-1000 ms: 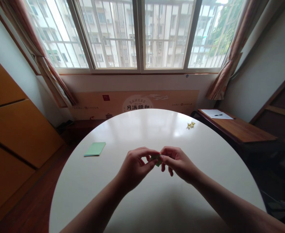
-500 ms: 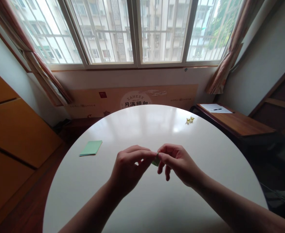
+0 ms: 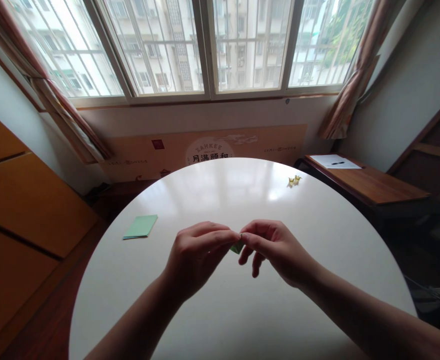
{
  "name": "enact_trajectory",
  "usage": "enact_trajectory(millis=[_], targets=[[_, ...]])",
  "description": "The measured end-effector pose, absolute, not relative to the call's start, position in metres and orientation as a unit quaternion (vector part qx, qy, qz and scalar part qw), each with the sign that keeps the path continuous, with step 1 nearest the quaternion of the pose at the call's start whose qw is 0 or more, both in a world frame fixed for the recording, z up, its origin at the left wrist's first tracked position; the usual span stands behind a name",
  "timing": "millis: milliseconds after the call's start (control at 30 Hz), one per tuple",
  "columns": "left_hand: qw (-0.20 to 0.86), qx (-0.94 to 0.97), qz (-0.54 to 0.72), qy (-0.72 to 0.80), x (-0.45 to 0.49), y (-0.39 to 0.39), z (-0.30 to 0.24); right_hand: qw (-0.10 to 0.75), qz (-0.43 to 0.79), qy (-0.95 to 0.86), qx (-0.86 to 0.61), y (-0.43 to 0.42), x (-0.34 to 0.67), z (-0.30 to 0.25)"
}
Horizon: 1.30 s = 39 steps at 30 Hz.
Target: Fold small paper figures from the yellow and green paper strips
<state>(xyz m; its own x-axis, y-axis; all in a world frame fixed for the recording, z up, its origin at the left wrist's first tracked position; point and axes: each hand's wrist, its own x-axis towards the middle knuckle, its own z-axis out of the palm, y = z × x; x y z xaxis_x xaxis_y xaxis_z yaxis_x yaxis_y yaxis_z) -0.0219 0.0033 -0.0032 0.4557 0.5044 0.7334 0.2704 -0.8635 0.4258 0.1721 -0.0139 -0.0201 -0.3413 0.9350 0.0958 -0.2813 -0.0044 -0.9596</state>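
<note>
Between my two hands is a small folded piece of green paper [image 3: 237,247], mostly covered by my fingers. My left hand [image 3: 201,257] pinches it from the left, its fingers stretched along the top edge. From the right, my right hand [image 3: 270,247] grips the paper between thumb and forefinger, while its lower fingers hang curled below. Both sets of fingertips meet at the paper's upper corner, above the white round table [image 3: 220,320]. How the paper is folded there cannot be made out.
A stack of light green square paper [image 3: 140,226] lies at the table's left. Small yellowish folded paper pieces [image 3: 294,181] sit at the far right. Beyond the table, a wooden side table [image 3: 385,182] carries a white sheet [image 3: 334,161] with a pen.
My hands stay pinched on the green paper and have shifted very slightly left, with the fingertips closer together. The camera view has tilted a little.
</note>
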Motion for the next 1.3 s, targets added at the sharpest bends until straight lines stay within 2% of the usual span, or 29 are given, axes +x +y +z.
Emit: enact_trajectory(millis=[333, 567, 667, 833, 900, 1067, 1300], targets=[[0.133, 0.858, 0.442, 0.225, -0.024, 0.001, -0.001, 0.454, 0.676, -0.49, -0.311, -0.01, 0.174, -0.022], [0.164, 0.86, 0.415, 0.25, -0.024, 0.004, -0.002, 0.438, 0.615, -0.545, -0.364, -0.006, 0.177, -0.024], [0.235, 0.826, 0.418, 0.295, -0.021, 0.005, -0.003, 0.442, 0.582, -0.569, -0.377, -0.005, 0.178, -0.024], [0.453, 0.7, 0.408, 0.372, -0.016, 0.006, -0.009, 0.475, 0.5, -0.601, -0.404, -0.007, 0.178, -0.022], [0.487, 0.675, 0.391, 0.392, -0.015, 0.008, -0.011, 0.481, 0.479, -0.607, -0.414, -0.008, 0.178, -0.023], [0.465, 0.675, 0.391, 0.418, -0.015, 0.008, -0.012, 0.48, 0.473, -0.612, -0.414, -0.008, 0.177, -0.025], [0.352, 0.737, 0.395, 0.42, -0.017, 0.006, -0.013, 0.418, 0.614, -0.54, -0.396, -0.003, 0.18, -0.023]])
